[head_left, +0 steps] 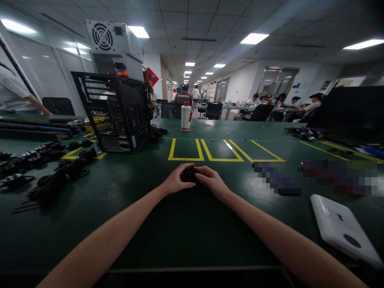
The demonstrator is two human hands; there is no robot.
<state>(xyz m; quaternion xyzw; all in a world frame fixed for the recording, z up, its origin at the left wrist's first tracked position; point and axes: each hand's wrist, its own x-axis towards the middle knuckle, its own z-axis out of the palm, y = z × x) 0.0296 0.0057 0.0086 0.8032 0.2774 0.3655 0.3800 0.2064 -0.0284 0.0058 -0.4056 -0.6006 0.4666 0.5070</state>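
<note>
Both hands meet over the middle of the green table (192, 228), around a small round black object (189, 174) whose kind I cannot make out. My left hand (177, 178) curls about its left side, with the thumb below and the fingers above. From the right, the fingertips of my right hand (212, 181) press against the same object. Part of it is hidden behind the fingers. Just beyond the hands, yellow tape outlines (186, 159) mark the tabletop.
An open black computer case (120, 116) carries metal power supplies (112, 40) at left. Black cabled parts (57, 176) lie nearer. A white bottle (185, 118) stands behind. At right are a white device (345, 228), pixelated items and a dark screen (348, 112). People sit farther back.
</note>
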